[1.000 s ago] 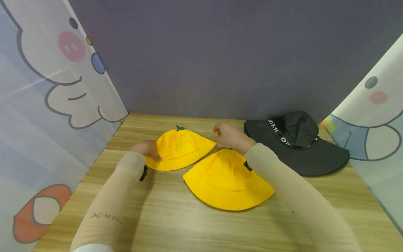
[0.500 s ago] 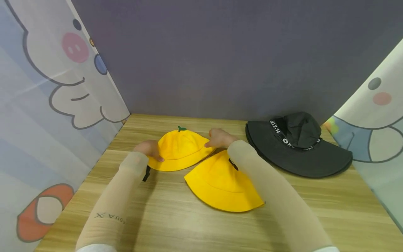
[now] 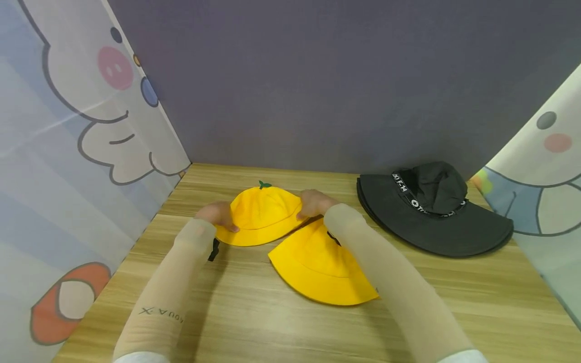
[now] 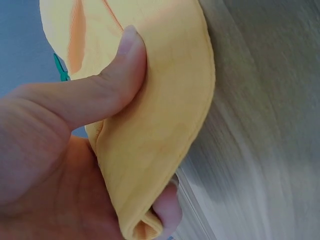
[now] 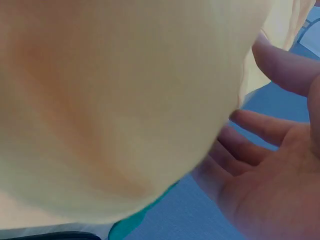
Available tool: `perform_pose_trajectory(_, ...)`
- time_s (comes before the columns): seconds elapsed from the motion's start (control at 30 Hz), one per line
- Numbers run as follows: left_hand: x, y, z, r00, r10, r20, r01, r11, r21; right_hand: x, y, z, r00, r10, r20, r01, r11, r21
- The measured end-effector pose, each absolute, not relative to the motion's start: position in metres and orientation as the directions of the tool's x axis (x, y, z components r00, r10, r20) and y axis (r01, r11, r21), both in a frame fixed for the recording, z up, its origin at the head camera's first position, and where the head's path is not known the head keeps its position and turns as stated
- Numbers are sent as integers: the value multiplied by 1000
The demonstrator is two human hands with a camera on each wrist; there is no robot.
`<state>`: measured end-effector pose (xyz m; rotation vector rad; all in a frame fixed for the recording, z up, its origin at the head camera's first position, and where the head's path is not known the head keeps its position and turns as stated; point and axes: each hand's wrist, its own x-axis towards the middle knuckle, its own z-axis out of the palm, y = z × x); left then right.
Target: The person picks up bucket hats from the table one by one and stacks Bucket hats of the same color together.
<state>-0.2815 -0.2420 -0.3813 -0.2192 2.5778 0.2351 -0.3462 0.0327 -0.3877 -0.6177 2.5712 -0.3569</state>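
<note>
A small yellow bucket hat with a green sprout on its crown sits upright at the middle-left of the wooden table. My left hand pinches its left brim; in the left wrist view the thumb lies on top and the fingers are partly hidden beneath. At the opposite brim, my right hand grips with the thumb on the near side. A second yellow bucket hat lies in front, partly covered by my right forearm. Its crown fills much of the right wrist view, hiding some fingertips.
To the right, a dark grey wide-brimmed hat with a lettered band rests on the wooden table. A grey panel stands behind, and printed cartoon curtains flank both sides. A black strap hangs near the left brim.
My right hand has come down and left onto the small yellow hat's right brim, its forearm now covering more of the second hat. My left hand keeps hold of the left brim.
</note>
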Motion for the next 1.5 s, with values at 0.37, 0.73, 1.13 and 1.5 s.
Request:
perform_pose_trajectory(0.37,-282,-238,-385,-842,-111,-528,-197,974,110,-335,19,-380,-831,-465,-305,-333,856,-396)
perform_pose_trajectory(0.73,-283,-231,-383,-859,-50,-510,-174,965,198,-330,13,-380,-844,-426,-324,-290,873,-393)
perform_pose_trajectory(1.13,-285,-236,-368,-849,-5,-528,-111,979,169,-324,24,-373,-850,-460,-258,-298,823,-483)
perform_pose_trajectory(1.5,-281,-236,-356,-896,66,-438,-41,972,230,-324,47,-354,-850,-493,-185,-327,770,-548)
